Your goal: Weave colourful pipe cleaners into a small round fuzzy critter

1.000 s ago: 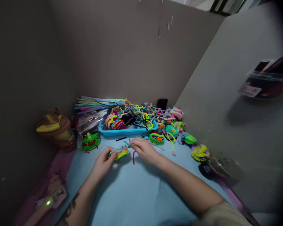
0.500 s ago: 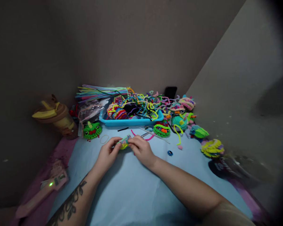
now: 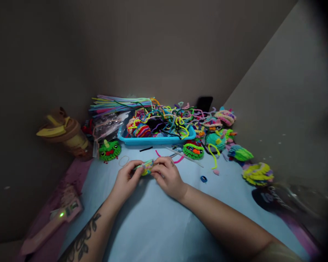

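Fingers of the left hand (image 3: 129, 181) and right hand (image 3: 170, 179) pinch closed on opposite ends of a small fuzzy yellow-and-teal piece (image 3: 147, 168), near the front edge of the blue plastic tray (image 3: 158, 141).

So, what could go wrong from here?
The left hand and right hand hold the small craft between them, so it might get squashed or slip. The pink tool near the left forearm shows a green light; if it is on and hot, the arm could brush it. The blue disc lies loose near the right forearm, which might knock it away.
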`<state>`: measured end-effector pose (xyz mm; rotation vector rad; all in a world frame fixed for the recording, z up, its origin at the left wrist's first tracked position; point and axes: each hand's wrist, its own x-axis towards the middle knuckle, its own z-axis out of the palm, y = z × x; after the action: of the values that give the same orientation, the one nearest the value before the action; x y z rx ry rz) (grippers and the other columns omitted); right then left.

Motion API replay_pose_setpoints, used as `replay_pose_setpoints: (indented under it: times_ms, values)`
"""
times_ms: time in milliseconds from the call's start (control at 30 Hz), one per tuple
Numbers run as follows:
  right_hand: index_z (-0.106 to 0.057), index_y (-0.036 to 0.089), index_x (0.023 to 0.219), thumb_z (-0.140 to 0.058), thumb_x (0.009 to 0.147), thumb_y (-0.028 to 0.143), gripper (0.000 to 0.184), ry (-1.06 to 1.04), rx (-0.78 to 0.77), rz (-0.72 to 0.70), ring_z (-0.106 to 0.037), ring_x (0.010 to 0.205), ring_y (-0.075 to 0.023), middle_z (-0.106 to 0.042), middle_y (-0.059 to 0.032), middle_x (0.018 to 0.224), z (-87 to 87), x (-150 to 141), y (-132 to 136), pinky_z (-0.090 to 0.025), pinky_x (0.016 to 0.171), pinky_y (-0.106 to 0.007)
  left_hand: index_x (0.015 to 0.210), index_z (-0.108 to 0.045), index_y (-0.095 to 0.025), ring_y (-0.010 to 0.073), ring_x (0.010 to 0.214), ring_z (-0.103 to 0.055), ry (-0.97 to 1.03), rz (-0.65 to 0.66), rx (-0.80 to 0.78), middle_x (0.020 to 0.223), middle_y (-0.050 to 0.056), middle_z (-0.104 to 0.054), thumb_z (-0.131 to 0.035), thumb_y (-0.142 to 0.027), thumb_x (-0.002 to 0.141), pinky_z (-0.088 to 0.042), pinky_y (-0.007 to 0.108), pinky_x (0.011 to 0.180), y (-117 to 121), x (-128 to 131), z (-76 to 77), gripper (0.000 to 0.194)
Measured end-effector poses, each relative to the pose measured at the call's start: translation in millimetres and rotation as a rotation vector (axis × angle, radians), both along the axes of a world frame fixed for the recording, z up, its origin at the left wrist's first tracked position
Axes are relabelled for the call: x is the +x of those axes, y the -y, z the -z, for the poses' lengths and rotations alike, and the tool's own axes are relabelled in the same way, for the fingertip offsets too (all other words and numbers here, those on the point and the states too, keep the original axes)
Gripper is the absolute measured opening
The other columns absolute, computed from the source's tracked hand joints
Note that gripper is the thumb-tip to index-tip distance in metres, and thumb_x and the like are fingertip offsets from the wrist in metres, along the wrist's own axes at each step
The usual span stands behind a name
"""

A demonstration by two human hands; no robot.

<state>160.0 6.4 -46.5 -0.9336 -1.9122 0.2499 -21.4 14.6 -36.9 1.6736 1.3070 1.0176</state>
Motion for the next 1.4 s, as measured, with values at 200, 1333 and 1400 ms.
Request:
replay_pose_setpoints:
  times_ms: [200,1333,1400]
  values:
    - [-0.061,0.023,0.085,-0.055,0.085,0.016,0.01,-0.091,-0.028,-0.021,-0.06,0.084,-0.0186,-0.066,-0.0039,0.084,-6.6,-6,-1,-0.047,0.078,-0.038,0.099,-0.061,-0.02,0.019,0.095,-0.057,-0.005,-0.054,0.166,0.104,0.008,-0.058,-0.056,-0.031,0.08,-0.051,0.027,0.07,6,4,-2.4,0.022]
    - [-0.063,0.025,0.083,-0.058,0.083,0.014,0.012,-0.24,-0.111,-0.052,-0.06,0.083,-0.0188,-0.067,-0.0016,0.079,1.2,-11,-5,-0.049,0.079,-0.037,0.084,-0.066,-0.014,0.012,0.055,-0.057,0.336,-0.108,-0.216,0.061,0.0,-0.062,-0.066,-0.037,0.071,-0.046,0.023,0.055,10,18,-6.6,0.026]
    - [-0.064,0.025,0.084,-0.059,0.083,0.014,0.012,-0.25,-0.117,-0.092,-0.061,0.083,-0.0187,-0.069,-0.0019,0.08,2.3,-12,-5,-0.049,0.08,-0.038,0.083,-0.066,-0.014,0.0118,0.056,-0.057,0.348,-0.11,-0.21,0.064,0.0,-0.063,-0.068,-0.036,0.07,-0.046,0.023,0.056,11,19,-6.8,0.025]
